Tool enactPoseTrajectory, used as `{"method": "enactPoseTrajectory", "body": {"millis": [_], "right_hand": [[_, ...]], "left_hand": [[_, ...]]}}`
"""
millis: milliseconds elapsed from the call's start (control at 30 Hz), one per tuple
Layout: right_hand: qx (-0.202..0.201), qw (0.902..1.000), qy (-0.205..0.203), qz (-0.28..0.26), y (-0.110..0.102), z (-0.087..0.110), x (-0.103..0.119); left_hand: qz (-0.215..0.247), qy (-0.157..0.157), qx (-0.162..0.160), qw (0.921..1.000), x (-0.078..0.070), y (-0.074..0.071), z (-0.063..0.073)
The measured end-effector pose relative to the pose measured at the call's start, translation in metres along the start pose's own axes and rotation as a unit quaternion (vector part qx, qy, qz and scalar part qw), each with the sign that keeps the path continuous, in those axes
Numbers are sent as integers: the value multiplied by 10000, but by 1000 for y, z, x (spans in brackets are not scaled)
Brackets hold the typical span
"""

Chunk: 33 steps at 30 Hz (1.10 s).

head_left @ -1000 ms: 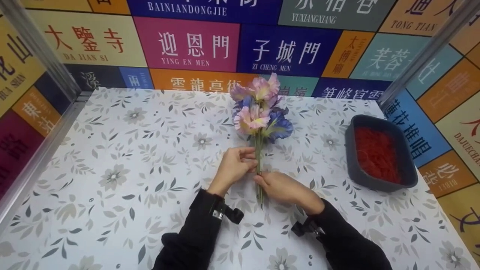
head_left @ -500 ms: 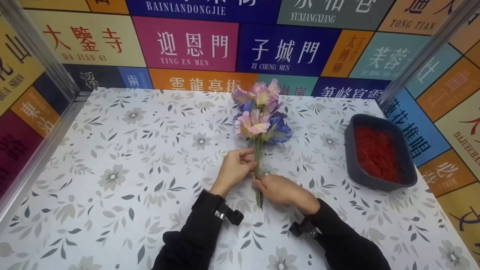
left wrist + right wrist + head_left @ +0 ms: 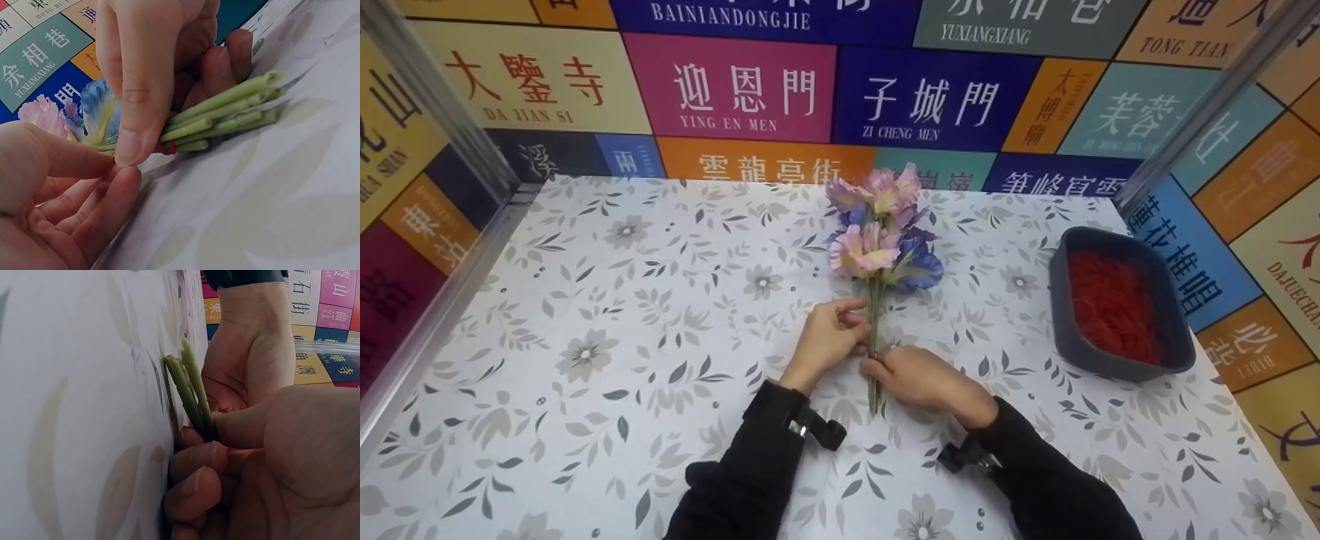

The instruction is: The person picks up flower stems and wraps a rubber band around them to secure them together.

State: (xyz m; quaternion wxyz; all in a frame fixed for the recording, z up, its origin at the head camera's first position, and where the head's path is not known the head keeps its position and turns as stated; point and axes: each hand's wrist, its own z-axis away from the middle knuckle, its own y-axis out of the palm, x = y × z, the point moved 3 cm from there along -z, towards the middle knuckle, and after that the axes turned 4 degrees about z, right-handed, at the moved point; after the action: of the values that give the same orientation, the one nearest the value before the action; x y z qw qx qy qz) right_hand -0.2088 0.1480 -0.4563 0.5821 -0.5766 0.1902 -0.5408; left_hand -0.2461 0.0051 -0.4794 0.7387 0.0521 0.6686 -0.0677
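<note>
A bouquet of pink and blue artificial flowers (image 3: 877,240) lies upright in the head view, its blooms toward the back wall. Its green stems (image 3: 225,112) are gathered in a bundle, and a thin red rubber band (image 3: 166,148) shows around them in the left wrist view. My left hand (image 3: 829,335) pinches the stems between thumb and fingers below the blooms. Just lower, my right hand (image 3: 924,379) grips them near the cut ends, thumb over the band's place. In the right wrist view the stem ends (image 3: 191,382) stick out past my right thumb, close over the tablecloth.
A dark grey container (image 3: 1061,300) holding a heap of red rubber bands (image 3: 1114,307) stands at the right of the table. Leaf-patterned cloth (image 3: 660,262) covers the tabletop. Walls of coloured sign panels (image 3: 735,90) rise behind and at both sides.
The bouquet has come slightly down toward me, its blooms lower in the head view. My right hand has shifted a little left; my left hand stays nearly in place.
</note>
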Motion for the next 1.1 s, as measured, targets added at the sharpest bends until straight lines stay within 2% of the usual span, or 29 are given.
{"method": "enactPoseTrajectory", "body": {"millis": [467,833,1100], "right_hand": [[-13,9999,77,132,0,0,0],[38,9998,129,154,-2,1,0],[-9,9994,185,279,-4,3,-2]], "left_hand": [[133,-180,40,9997,2,-1,0],[278,-208,18,9994,4,-1,0],[408,-119,92,9991,5,0,0]]}}
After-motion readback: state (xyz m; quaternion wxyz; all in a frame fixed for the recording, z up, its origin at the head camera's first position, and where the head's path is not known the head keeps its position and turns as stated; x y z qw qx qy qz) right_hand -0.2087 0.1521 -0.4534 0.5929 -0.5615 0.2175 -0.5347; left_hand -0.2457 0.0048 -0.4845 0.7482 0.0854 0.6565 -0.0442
